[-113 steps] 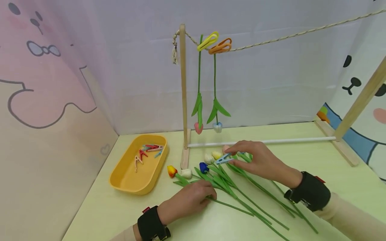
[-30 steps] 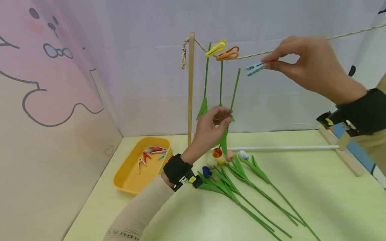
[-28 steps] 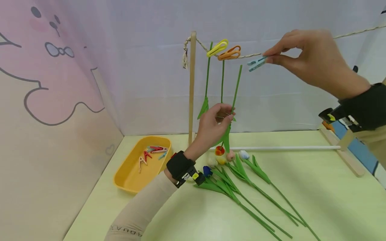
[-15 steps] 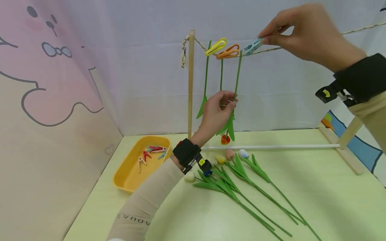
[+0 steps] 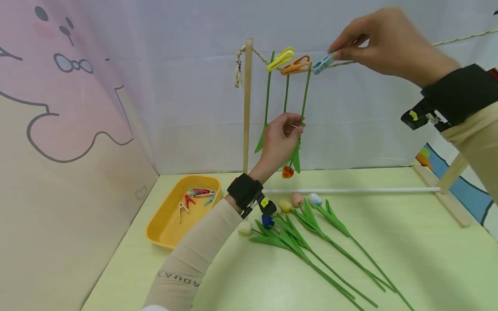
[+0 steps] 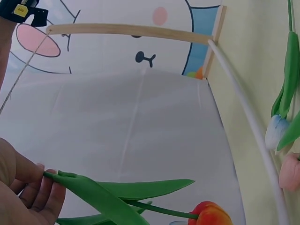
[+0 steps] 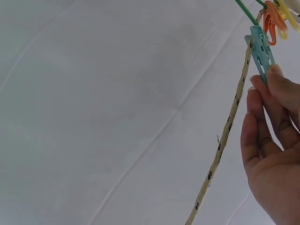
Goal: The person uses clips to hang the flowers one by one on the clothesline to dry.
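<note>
My left hand (image 5: 281, 140) pinches the green stem (image 5: 306, 95) of an upside-down red-orange tulip (image 5: 288, 172), whose bloom and leaves also show in the left wrist view. The stem's top end reaches the rope beside the orange clip (image 5: 295, 66). Between thumb and fingers my right hand (image 5: 393, 45) pinches a light blue clip (image 5: 323, 64). In the right wrist view that clip (image 7: 261, 51) lies over the rope (image 7: 228, 126), close to the stem end; whether it bites the stem I cannot tell. A yellow clip (image 5: 281, 59) also sits on the rope.
A yellow tray (image 5: 159, 235) with several clips stands at the left. Several tulips lie on the table, among them a blue one (image 5: 267, 221) and a white-blue one (image 5: 314, 199). A wooden post (image 5: 247, 108) and a white rod (image 5: 350, 190) belong to the rope's frame.
Both hands have risen from the table to the rope, the left with the red-orange tulip, the right with the blue clip. Over the last half second they moved only slightly.
</note>
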